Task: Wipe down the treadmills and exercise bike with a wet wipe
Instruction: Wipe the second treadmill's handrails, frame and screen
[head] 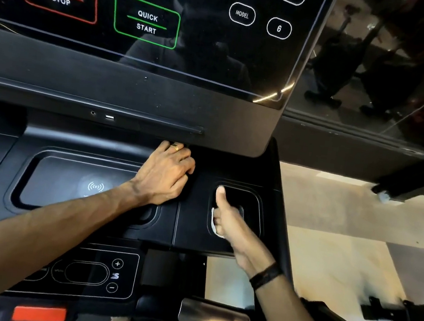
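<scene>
A black treadmill console [123, 84] fills the view, with a glossy touch panel above and a tray deck [195, 229] below. My right hand [229, 223] reaches into the cup holder recess [254, 202] at the right of the deck, thumb pointing up, fingers closed on a white wet wipe [214, 222] pressed against the recess's left wall. Only a strip of the wipe shows. My left hand [167, 175] rests palm down on the deck just under the panel's lower edge, holding nothing, a gold ring on one finger.
A shallow phone tray [64, 185] with a wireless charging mark lies left of my left hand. Below are a speed control pad [95, 272], a metal pulse grip [215, 316] and a red safety key [39, 313]. Pale floor [328, 260] and a glass wall [385, 62] lie to the right.
</scene>
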